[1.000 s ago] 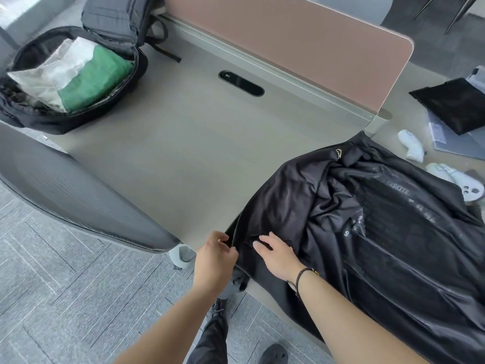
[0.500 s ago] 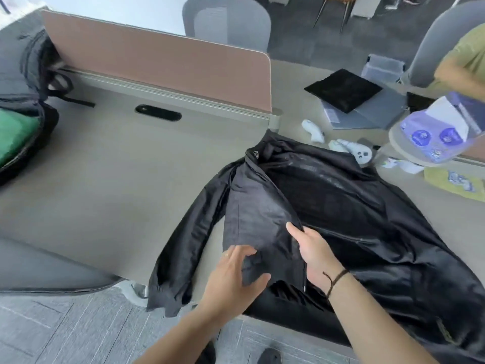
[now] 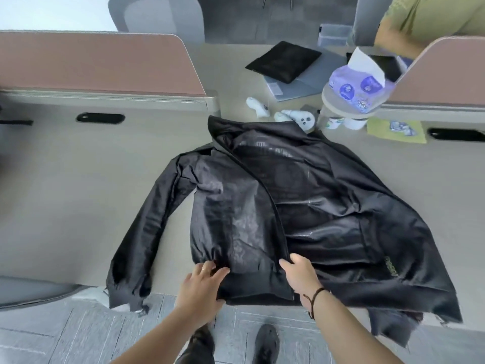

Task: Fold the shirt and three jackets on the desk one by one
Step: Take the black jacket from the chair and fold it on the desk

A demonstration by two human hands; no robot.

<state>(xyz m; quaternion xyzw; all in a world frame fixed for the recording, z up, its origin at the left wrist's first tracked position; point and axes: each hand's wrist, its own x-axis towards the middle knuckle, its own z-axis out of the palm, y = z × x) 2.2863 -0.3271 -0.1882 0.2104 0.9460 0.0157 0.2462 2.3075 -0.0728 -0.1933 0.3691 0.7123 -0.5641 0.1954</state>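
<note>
jacket (image 3: 301, 211): black, glossy, spread open on surface (image 3: 78, 185), lining up, hem at near edge
left hand (image 3: 200, 290): grip grasping hem
right hand (image 3: 301, 278): grip grasping front edge

Grey tiled floor (image 3: 78, 345), pink desk dividers (image 3: 99, 64), grey office chair (image 3: 157, 17) behind, bright daylight upper left
</note>
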